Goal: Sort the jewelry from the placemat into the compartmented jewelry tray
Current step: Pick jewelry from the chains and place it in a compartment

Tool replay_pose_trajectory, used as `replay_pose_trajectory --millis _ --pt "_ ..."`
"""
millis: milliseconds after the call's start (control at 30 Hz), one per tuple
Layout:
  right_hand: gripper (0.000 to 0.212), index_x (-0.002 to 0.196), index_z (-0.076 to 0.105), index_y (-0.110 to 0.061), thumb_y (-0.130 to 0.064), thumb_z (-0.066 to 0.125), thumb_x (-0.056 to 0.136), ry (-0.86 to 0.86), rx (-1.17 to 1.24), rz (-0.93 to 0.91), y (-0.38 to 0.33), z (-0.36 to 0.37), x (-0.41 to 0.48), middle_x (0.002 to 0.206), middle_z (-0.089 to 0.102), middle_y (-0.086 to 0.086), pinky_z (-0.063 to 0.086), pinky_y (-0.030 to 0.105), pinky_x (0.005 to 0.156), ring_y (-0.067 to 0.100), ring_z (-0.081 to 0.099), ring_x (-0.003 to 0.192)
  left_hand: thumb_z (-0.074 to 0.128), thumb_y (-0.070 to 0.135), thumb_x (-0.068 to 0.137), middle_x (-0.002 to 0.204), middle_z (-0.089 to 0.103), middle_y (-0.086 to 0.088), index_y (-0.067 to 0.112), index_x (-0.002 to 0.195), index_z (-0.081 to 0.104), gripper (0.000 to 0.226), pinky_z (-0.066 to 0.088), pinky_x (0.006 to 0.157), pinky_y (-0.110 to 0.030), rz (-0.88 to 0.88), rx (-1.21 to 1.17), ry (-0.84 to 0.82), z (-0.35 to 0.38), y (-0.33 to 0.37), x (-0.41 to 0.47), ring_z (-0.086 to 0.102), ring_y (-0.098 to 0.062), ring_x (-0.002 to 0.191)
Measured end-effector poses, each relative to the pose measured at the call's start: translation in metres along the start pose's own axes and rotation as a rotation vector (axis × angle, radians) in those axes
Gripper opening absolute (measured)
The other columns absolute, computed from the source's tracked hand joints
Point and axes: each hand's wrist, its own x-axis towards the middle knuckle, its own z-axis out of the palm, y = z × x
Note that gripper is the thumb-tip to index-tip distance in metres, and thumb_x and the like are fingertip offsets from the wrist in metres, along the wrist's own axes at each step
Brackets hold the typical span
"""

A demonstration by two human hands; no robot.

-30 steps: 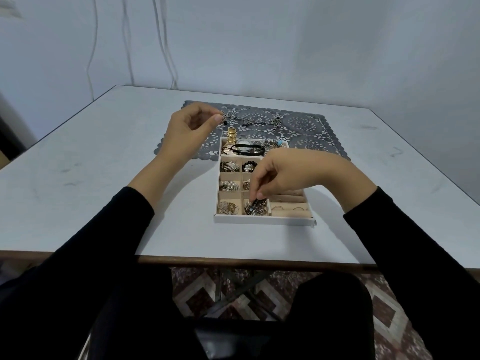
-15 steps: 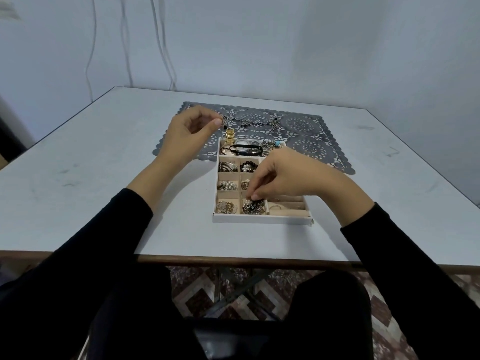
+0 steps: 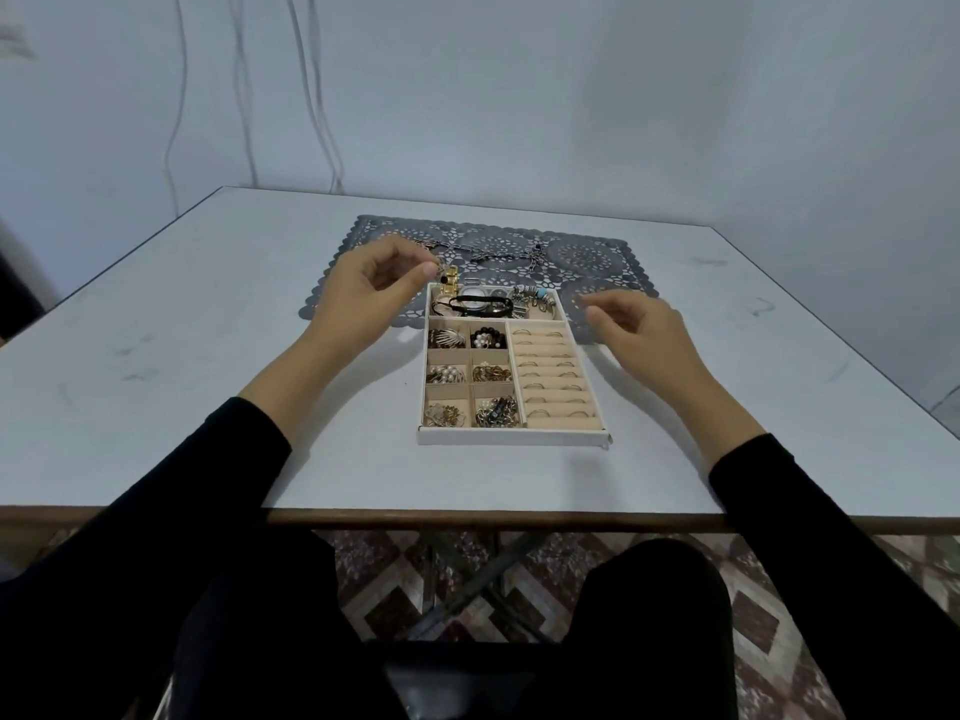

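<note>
The right hand point(image 3: 641, 332) had come out of the jewelry tray point(image 3: 511, 438). Half a second before, its fingertips were down in the near-middle compartment point(image 3: 496, 412). Now it hovered at the tray's 2 o'clock, over the edge of the placemat point(image 3: 587, 254), with its fingers loosely curled and nothing between them. That piece was evidently delivered, so the hand was free for the next pick.

The left hand point(image 3: 376, 291) had stayed at the tray's 10 o'clock. Its thumb and forefinger were pinched together on what looked like one end of the chain necklace point(image 3: 488, 254), though the piece was too small to be sure. The rest of the chain lay across the placemat at the tray's 12 o'clock and remained to be sorted.

The placemat was grey, lace-cut in round medallions with a scalloped border. The tray had a white rim and a beige, velvety lining. On its left were six small square cells holding tangles of gold, pearl and dark beads. On its right were padded ring rolls with thin bands tucked in, and a long far cell held bulkier pieces. The table point(image 3: 156, 330) was pale, smooth and faintly scuffed.
</note>
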Motion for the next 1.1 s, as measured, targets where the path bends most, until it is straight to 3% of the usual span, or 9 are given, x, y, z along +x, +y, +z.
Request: replay_pose_trajectory --millis 133,267,600,767,1100 --pt "0.034 0.127 0.06 -0.017 -0.028 0.054 0.095 -0.04 -0.291 0.037 0.014 0.0 -0.002 0.128 0.061 0.0 0.032 0.017 0.091 0.017 0.053 0.12 0.067 0.012 0.091 0.092 0.07 -0.01 0.019 0.094 0.068 0.007 0.051 0.079 -0.025 0.01 -0.004 -0.049 0.002 0.005 -0.007 0.063 -0.016 0.086" --pt "0.035 0.127 0.059 -0.013 -0.028 0.052 0.096 -0.135 -0.39 -0.029 0.023 0.005 -0.001 0.124 0.064 0.002 0.032 0.016 0.083 0.019 0.056 0.116 0.067 0.011 0.09 0.089 0.07 0.003 0.016 0.095 0.069 0.007 0.05 0.073 -0.016 0.014 0.002 -0.102 0.005 0.012 -0.014 0.065 -0.006 0.083" --pt "0.036 0.128 0.058 -0.012 -0.028 0.052 0.097 -0.152 -0.43 -0.038 0.023 0.006 -0.001 0.129 0.061 0.003 0.031 0.017 0.086 0.019 0.054 0.119 0.067 0.021 0.084 0.086 0.073 0.009 0.017 0.092 0.069 0.009 0.052 0.083 -0.02 0.031 0.022 -0.285 -0.004 0.032 -0.034 0.069 -0.008 0.085" --pt "0.031 0.123 0.061 -0.014 -0.027 0.052 0.097 -0.159 -0.422 -0.052 0.023 0.005 -0.001 0.121 0.065 0.003 0.034 0.019 0.08 0.018 0.057 0.11 0.068 0.024 0.085 0.089 0.073 0.002 0.018 0.091 0.071 0.009 0.051 0.083 -0.019 0.06 0.117 -0.401 -0.015 0.034 -0.044 0.07 -0.014 0.085" --pt "0.033 0.128 0.058 -0.014 -0.026 0.048 0.099 -0.186 -0.416 -0.069 0.024 0.006 -0.002 0.124 0.063 0.002 0.032 0.019 0.083 0.019 0.055 0.115 0.067 0.029 0.085 0.088 0.072 0.016 0.027 0.092 0.072 0.009 0.046 0.081 -0.012 0.192 0.41 -0.588 -0.025 0.04 -0.043 0.068 -0.004 0.09"
